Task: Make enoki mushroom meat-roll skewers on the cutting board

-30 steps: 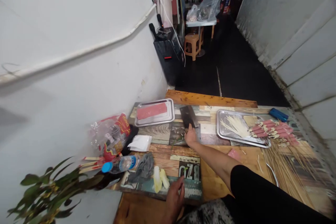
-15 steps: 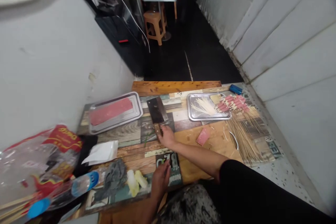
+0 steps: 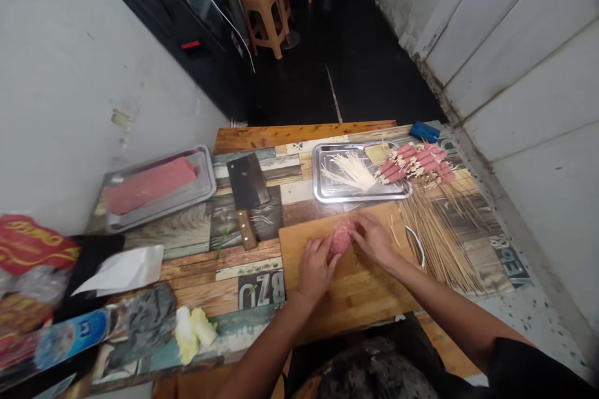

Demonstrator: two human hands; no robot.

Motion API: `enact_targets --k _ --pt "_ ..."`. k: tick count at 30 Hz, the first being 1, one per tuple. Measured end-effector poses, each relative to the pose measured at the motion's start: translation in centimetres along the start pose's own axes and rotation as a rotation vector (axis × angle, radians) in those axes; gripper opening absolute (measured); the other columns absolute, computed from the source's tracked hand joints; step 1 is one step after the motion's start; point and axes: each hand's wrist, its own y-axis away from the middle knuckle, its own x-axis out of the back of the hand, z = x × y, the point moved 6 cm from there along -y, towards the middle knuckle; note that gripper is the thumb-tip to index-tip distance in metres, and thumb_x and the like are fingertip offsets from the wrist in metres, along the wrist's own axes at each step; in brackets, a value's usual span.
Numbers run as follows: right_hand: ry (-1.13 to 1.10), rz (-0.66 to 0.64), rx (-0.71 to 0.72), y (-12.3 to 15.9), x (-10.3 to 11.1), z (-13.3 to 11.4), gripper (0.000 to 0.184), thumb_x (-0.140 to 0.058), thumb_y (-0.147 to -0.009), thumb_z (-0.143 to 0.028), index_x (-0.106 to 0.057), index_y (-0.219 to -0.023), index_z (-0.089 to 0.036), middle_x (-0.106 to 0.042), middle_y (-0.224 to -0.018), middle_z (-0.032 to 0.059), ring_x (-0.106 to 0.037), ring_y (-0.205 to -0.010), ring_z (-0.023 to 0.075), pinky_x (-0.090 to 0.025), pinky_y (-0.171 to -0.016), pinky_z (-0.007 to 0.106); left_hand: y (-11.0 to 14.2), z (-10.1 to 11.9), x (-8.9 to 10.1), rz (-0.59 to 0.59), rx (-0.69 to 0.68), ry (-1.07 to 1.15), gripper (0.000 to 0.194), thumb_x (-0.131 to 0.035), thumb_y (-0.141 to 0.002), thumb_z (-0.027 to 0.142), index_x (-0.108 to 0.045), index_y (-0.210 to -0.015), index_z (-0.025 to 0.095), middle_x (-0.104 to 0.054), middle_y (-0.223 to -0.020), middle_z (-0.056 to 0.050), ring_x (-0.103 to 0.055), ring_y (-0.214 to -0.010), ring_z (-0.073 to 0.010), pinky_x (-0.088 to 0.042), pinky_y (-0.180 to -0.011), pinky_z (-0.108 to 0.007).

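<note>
Both hands meet over the wooden cutting board (image 3: 346,293). A thin pink slice of meat (image 3: 342,237) is between them; my left hand (image 3: 316,265) pinches its left side and my right hand (image 3: 372,238) grips its right side. Left of the board lies a cleaver (image 3: 248,182), its wooden handle towards me, touched by neither hand. Behind the board, a metal tray (image 3: 322,192) holds white enoki mushrooms (image 3: 350,171). Several meat rolls on skewers (image 3: 416,162) rest at its right end, and their long bamboo sticks (image 3: 440,237) fan out towards me.
Far left, another metal tray (image 3: 208,184) carries a pink meat block (image 3: 152,186). White paper (image 3: 124,269), a grey cloth (image 3: 147,321), pale cabbage pieces (image 3: 194,331) and a plastic bottle (image 3: 72,336) lie near left. A blue object (image 3: 425,131) sits at the back right corner.
My right hand has let go of the cleaver, now lying on the table, and moved right to the meat slice. My left hand has come up onto the slice too. The view has shifted.
</note>
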Motion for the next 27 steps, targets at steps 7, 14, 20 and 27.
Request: enact_targets --k 7,14,20,27 --pt "-0.182 0.032 0.360 2.8 1.9 -3.5 0.016 -0.049 -0.094 -0.017 -0.063 -0.100 -0.020 -0.069 -0.096 0.0053 -0.062 -0.091 0.0176 -0.049 -0.082 0.032 -1.1 -0.2 0.5 0.044 0.039 0.098 0.023 -0.067 -0.082 0.032 -0.071 -0.103 0.021 -0.066 -0.091 -0.006 -0.061 -0.087 -0.0218 -0.054 -0.078 -0.036" --pt "-0.062 -0.213 0.975 7.9 4.7 -8.6 0.023 -0.044 -0.095 -0.013 -0.061 -0.110 -0.020 -0.070 -0.089 0.0032 -0.062 -0.082 0.0140 -0.051 -0.073 0.027 1.0 1.5 2.1 -0.158 -0.316 0.015 0.029 -0.045 -0.096 0.036 -0.072 -0.093 0.027 -0.069 -0.086 -0.005 -0.066 -0.079 -0.0179 -0.055 -0.073 -0.030" --pt "0.175 -0.107 1.180 7.5 1.6 -9.8 0.037 -0.029 -0.100 -0.013 -0.065 -0.104 -0.018 -0.069 -0.099 0.0049 -0.060 -0.091 0.0158 -0.048 -0.083 0.031 1.1 0.1 5.6 0.097 -0.509 -0.357 0.032 -0.038 -0.096 0.028 -0.069 -0.103 0.024 -0.068 -0.104 -0.007 -0.066 -0.095 -0.0201 -0.054 -0.081 -0.033" --pt "0.417 -0.175 0.919 8.3 -0.2 -4.3 0.025 -0.049 -0.096 -0.022 -0.068 -0.081 -0.016 -0.067 -0.080 0.0048 -0.056 -0.075 0.0157 -0.041 -0.070 0.028 8.5 -1.2 4.7 0.220 -0.282 -0.587 0.029 -0.041 -0.093 0.017 -0.066 -0.108 0.018 -0.069 -0.112 -0.011 -0.064 -0.101 -0.0258 -0.051 -0.092 -0.044"
